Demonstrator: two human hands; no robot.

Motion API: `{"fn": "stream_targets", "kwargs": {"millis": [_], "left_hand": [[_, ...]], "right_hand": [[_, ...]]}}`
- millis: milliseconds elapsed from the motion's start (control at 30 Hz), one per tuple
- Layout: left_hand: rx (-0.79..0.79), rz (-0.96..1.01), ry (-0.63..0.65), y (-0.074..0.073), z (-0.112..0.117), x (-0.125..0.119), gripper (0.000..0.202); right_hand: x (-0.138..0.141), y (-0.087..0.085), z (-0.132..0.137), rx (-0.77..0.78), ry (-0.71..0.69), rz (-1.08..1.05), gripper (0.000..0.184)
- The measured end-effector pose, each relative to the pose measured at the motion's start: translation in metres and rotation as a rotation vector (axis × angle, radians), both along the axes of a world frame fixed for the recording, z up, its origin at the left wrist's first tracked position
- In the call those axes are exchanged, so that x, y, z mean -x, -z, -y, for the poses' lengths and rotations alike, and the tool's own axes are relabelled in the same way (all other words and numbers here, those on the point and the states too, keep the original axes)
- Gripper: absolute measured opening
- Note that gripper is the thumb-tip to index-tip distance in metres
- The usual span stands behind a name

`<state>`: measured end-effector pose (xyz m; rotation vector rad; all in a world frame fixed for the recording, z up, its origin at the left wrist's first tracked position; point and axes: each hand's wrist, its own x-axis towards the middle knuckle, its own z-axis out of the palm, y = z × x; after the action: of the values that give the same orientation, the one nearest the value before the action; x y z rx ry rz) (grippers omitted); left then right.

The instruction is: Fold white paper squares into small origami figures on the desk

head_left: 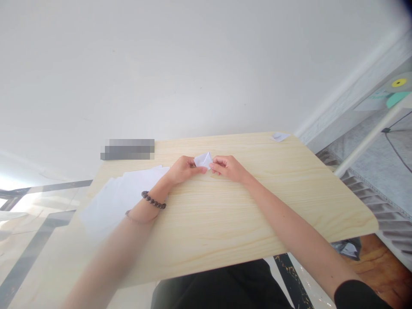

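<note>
- Folded paper (203,161), small and white, sits between two hands at the center of the frame, above or against the table; contact with the wood cannot be told.
- Black clothing (219,287) is cut off at the bottom edge, as is a black sleeve (357,294) at lower right; the left forearm blurs toward the lower left.
- A dark bag (349,249) at lower right is partly hidden by the pale wooden table (225,223).
- A dark beaded bracelet (153,201) circles the left wrist, beside a thin band (135,218); the arm covers part of the overlapping white sheets (125,189) at left.
- The left hand (184,170) grips the paper's left side, thumb along the lower edge, fingers partly hidden behind; the right hand (230,168) pinches its right edge, fingers drawn close.
- Creases meet near a raised peak at the paper's top; its lower corners are partly covered.
- A pixelated block (128,149) masks the table's far left corner; another paper piece (279,136) lies at the far right corner, near the plain wall (193,64).
- Green marks on a pale panel (370,101), upper right, are too small to read.
</note>
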<state>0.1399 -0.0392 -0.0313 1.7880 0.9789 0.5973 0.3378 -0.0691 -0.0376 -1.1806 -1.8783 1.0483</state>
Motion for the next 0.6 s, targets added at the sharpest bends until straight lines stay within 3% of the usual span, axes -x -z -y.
{"fn": "stream_targets", "kwargs": {"millis": [167, 333, 600], "left_hand": [[-0.008, 0.006, 0.044, 0.0017, -0.0016, 0.0002, 0.037], [-0.064, 0.060, -0.028, 0.0002, -0.0018, -0.0008, 0.035], [-0.105, 0.003, -0.030, -0.0001, -0.0013, 0.0007, 0.037]], "right_hand": [[0.0005, 0.0006, -0.0005, 0.026, 0.029, -0.029, 0.027], [-0.0002, 0.0021, -0.0002, 0.039, 0.044, -0.021, 0.028], [-0.0017, 0.0038, -0.0019, 0.078, 0.040, -0.021, 0.027]]}}
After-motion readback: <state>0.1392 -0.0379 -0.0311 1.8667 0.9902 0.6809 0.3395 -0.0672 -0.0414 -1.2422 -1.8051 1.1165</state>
